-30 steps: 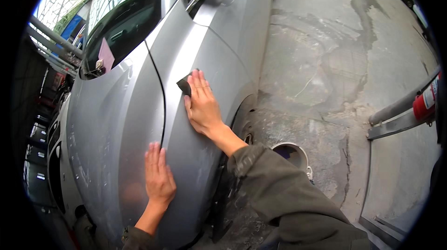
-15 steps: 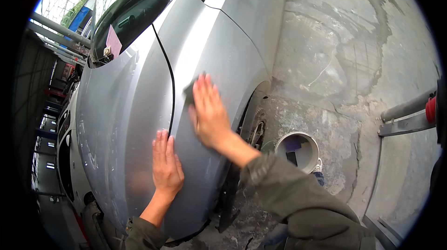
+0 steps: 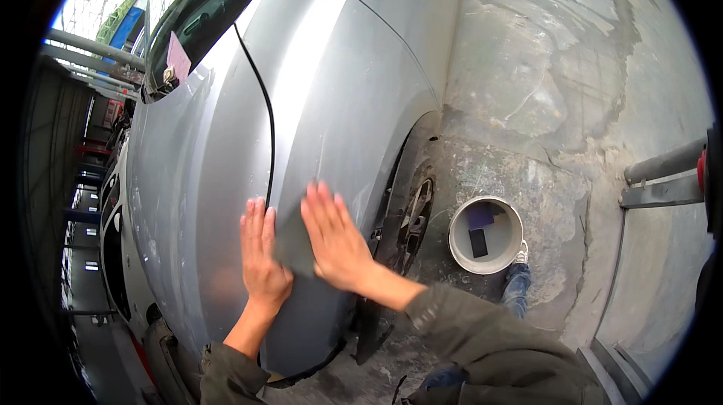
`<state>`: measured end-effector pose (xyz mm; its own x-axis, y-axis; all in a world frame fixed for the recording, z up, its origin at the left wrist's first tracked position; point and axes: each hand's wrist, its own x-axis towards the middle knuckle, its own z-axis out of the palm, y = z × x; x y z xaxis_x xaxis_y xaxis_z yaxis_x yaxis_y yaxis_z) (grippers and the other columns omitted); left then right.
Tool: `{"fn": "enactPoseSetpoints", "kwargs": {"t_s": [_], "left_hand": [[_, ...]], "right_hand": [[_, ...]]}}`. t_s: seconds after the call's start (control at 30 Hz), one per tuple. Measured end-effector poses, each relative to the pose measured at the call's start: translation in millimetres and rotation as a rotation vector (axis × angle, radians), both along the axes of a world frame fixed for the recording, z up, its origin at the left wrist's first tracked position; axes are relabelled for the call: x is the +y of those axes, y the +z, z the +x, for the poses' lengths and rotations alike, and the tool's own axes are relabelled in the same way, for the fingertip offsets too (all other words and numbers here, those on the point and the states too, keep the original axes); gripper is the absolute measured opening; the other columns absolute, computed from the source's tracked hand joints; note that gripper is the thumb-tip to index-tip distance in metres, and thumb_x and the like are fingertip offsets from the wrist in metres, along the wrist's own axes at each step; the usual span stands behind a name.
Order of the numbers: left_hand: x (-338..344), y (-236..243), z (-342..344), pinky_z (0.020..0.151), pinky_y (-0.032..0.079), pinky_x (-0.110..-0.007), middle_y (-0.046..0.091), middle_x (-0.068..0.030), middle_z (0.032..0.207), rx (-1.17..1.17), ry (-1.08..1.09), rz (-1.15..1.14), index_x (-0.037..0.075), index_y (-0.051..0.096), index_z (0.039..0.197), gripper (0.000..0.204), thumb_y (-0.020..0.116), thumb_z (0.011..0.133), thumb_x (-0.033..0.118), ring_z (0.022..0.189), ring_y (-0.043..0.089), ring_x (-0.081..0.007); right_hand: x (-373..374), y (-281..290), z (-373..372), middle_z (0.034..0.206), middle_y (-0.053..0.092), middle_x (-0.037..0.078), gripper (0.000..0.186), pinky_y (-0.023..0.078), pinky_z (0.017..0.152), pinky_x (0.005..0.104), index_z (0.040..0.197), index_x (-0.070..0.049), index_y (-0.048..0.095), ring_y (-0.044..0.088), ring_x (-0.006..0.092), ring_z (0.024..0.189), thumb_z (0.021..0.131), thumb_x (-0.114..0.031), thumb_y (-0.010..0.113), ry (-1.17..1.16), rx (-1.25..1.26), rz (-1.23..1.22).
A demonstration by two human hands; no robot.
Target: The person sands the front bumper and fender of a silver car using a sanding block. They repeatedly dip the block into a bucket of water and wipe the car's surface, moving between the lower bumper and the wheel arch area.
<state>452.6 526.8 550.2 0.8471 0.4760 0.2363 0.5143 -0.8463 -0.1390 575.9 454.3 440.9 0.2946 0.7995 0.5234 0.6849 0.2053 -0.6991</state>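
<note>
A silver car's front fender (image 3: pixel 331 96) and hood (image 3: pixel 177 171) lie before me, divided by a dark curved seam. My left hand (image 3: pixel 263 254) rests flat on the hood beside that seam, fingers stretched out, holding nothing. On the fender, my right hand (image 3: pixel 335 243) presses a thin dark grey-green sheet of sandpaper (image 3: pixel 292 243) against the paint with flat fingers. The sheet sticks out on the thumb side, toward my left hand; the rest is hidden under the palm. Motion blurs the right fingertips and the sheet.
Right of the open wheel arch (image 3: pixel 410 209), a round pale bucket (image 3: pixel 521 235) stands on the concrete floor (image 3: pixel 512 103), with dark and purple blocks inside. My shoe (image 3: pixel 522 253) is beside it. A metal post structure (image 3: pixel 663 190) stands at far right; a pink sheet (image 3: pixel 178 58) sits by the windshield.
My right hand has slid the sandpaper down the fender toward me, close to my left hand. The left hand stays on the hood, its thumb now bent in. The view has shifted slightly.
</note>
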Motion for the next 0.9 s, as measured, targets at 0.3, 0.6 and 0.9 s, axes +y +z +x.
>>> {"fn": "enactPoseSetpoints", "kwargs": {"t_s": [0.3,0.6,0.9], "left_hand": [[4,-3,2,0.126,0.025,-0.054,0.040,-0.0241,0.161,-0.009,-0.004,0.002,-0.007,0.044,0.150,0.056,0.049,0.094,-0.005,0.154,0.032,-0.0405],[4,-6,8,0.127,0.024,-0.054,0.040,-0.0236,0.161,-0.019,-0.013,-0.021,-0.008,0.044,0.150,0.055,0.045,0.095,-0.004,0.154,0.031,-0.0404],[2,-3,1,0.126,0.023,-0.055,0.038,-0.0240,0.162,0.004,-0.007,-0.016,-0.008,0.042,0.151,0.055,0.043,0.096,-0.005,0.154,0.031,-0.0414]], "right_hand": [[75,22,60,0.166,0.028,0.028,0.081,0.020,0.128,0.0525,0.155,0.010,0.035,0.021,0.0411,0.158,0.083,-0.013,0.065,-0.180,0.051,0.209],[123,16,168,0.170,0.006,0.031,0.086,0.007,0.130,0.0530,0.161,0.009,0.009,0.004,0.0415,0.160,0.107,-0.042,0.050,-0.242,-0.025,0.106],[14,-10,54,0.170,0.010,0.031,0.100,0.009,0.130,0.0520,0.158,0.014,0.020,0.006,0.0418,0.160,0.075,-0.014,0.067,0.052,-0.072,-0.042]]}}
